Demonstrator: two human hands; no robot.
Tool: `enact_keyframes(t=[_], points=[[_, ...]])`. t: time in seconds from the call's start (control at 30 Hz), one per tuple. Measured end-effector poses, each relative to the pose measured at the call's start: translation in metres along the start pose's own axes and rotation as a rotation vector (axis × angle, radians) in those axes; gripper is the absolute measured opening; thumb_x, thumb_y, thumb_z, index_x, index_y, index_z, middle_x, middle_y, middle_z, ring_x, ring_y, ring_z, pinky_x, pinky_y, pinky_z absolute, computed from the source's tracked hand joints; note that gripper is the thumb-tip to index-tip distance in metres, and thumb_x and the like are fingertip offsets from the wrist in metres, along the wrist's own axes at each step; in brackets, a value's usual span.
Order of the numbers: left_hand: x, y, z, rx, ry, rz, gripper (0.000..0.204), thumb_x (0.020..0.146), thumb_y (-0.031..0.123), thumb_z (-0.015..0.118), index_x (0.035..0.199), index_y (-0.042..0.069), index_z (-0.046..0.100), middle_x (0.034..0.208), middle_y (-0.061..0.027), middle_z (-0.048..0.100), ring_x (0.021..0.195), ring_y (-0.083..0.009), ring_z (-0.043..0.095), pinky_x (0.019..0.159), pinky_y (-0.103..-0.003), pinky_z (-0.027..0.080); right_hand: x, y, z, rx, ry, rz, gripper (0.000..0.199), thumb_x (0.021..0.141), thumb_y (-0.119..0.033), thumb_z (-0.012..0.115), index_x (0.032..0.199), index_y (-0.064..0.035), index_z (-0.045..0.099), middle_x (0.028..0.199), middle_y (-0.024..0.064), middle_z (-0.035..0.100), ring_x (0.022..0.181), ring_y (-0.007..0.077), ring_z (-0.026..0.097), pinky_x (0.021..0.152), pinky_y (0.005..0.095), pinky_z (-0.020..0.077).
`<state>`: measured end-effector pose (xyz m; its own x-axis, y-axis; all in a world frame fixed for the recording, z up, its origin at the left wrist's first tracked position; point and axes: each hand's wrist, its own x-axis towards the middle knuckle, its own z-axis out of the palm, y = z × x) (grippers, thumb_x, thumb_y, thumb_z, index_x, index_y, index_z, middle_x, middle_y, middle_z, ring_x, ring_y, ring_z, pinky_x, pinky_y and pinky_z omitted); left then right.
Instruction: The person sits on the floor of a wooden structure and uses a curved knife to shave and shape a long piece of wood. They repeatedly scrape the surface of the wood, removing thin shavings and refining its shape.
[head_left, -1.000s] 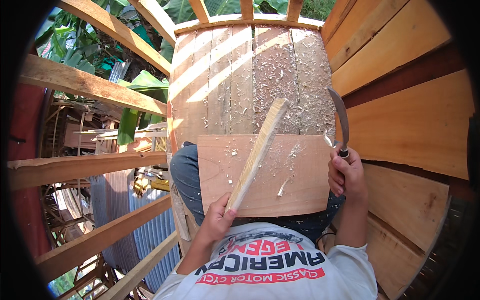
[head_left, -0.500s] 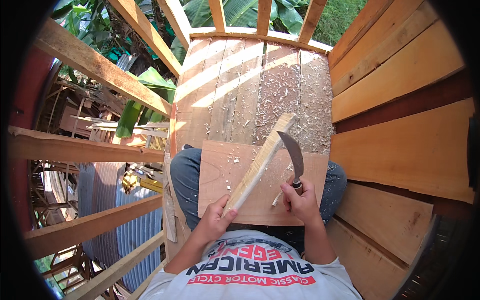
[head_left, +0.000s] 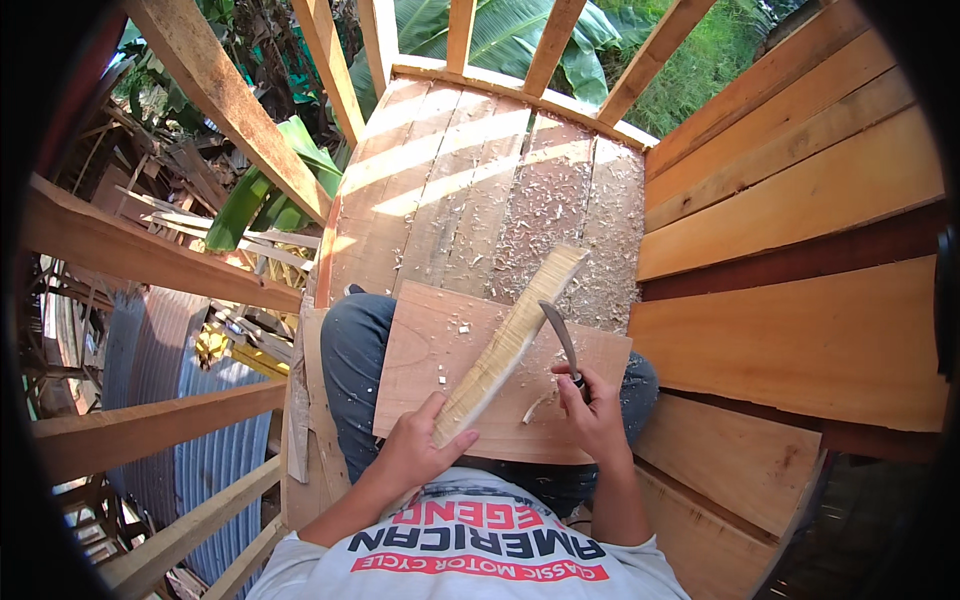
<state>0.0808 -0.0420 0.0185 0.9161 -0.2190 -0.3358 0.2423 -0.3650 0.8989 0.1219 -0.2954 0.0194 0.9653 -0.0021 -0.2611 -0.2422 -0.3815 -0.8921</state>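
Note:
My left hand (head_left: 424,444) is closed around the near end of a long, pale wooden stick (head_left: 510,345), which slants away from me to the right. In my right hand (head_left: 592,412) is the handle of a curved knife (head_left: 563,338) with a dark, hooked blade. The blade's tip lies close to the stick's right edge; whether it touches I cannot tell. Across my lap rests a flat wooden board (head_left: 420,345), with small chips and a curled shaving (head_left: 535,408) on it below the stick.
Wood shavings (head_left: 545,190) litter the plank floor (head_left: 390,240) ahead. A plank wall (head_left: 790,330) rises close on my right. Slatted wooden rails (head_left: 160,250) stand on the left and far side, with corrugated sheets (head_left: 220,430) and leafy plants (head_left: 490,45) beyond them.
The stick has rolled a little, showing more of its broad face. My right hand and the knife have tilted, with the blade now lower along the stick's edge. The whole view has shifted slightly.

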Motion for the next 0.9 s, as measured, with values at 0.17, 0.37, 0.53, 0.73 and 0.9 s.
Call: enact_keyframes(t=[0.17, 0.37, 0.53, 0.73, 0.9], points=[[0.001, -0.001, 0.003, 0.016, 0.036, 0.028, 0.044, 0.082, 0.031, 0.074, 0.102, -0.002, 0.052, 0.073, -0.0262, 0.064, 0.070, -0.0403, 0.068, 0.059, -0.041, 0.052, -0.004, -0.014, 0.001, -0.348, 0.088, -0.073, 0.023, 0.096, -0.020, 0.057, 0.087, 0.0008, 0.062, 0.056, 0.0096, 0.051, 0.050, 0.0193, 0.052, 0.048, 0.0327, 0.0371], [0.001, -0.003, 0.001, 0.064, 0.006, 0.042, 0.046, 0.079, 0.032, 0.077, 0.102, -0.001, 0.054, 0.074, -0.0245, 0.065, 0.070, -0.0395, 0.068, 0.060, -0.042, 0.054, 0.019, -0.032, -0.018, -0.619, 0.222, -0.327, 0.032, 0.093, -0.024, 0.061, 0.071, -0.0017, 0.055, 0.056, 0.0178, 0.050, 0.050, 0.0367, 0.052, 0.046, 0.0400, 0.0381], [-0.001, -0.004, 0.000, 0.054, 0.013, 0.041, 0.046, 0.078, 0.032, 0.077, 0.102, 0.000, 0.055, 0.075, -0.0236, 0.066, 0.071, -0.0392, 0.068, 0.058, -0.042, 0.054, 0.036, -0.034, -0.023, -0.658, 0.166, -0.342, 0.035, 0.092, -0.026, 0.063, 0.070, -0.0018, 0.053, 0.058, 0.0193, 0.052, 0.052, 0.0383, 0.054, 0.048, 0.0422, 0.0408], [0.000, -0.010, 0.001, 0.059, 0.020, 0.114, 0.042, 0.079, 0.029, 0.077, 0.099, -0.001, 0.055, 0.073, -0.0239, 0.064, 0.069, -0.0400, 0.067, 0.057, -0.042, 0.054, 0.050, -0.030, -0.040, -0.873, 0.158, -0.294, 0.042, 0.090, -0.032, 0.065, 0.067, -0.0010, 0.050, 0.061, 0.0205, 0.053, 0.056, 0.0401, 0.055, 0.049, 0.0434, 0.0414], [0.001, -0.009, 0.001, 0.071, 0.008, 0.115, 0.041, 0.079, 0.027, 0.077, 0.098, -0.002, 0.055, 0.073, -0.0239, 0.064, 0.068, -0.0400, 0.067, 0.056, -0.043, 0.053, 0.056, -0.032, -0.046, -1.001, 0.231, -0.324, 0.046, 0.090, -0.038, 0.064, 0.067, -0.0011, 0.049, 0.059, 0.0203, 0.051, 0.056, 0.0413, 0.053, 0.049, 0.0434, 0.0402]])
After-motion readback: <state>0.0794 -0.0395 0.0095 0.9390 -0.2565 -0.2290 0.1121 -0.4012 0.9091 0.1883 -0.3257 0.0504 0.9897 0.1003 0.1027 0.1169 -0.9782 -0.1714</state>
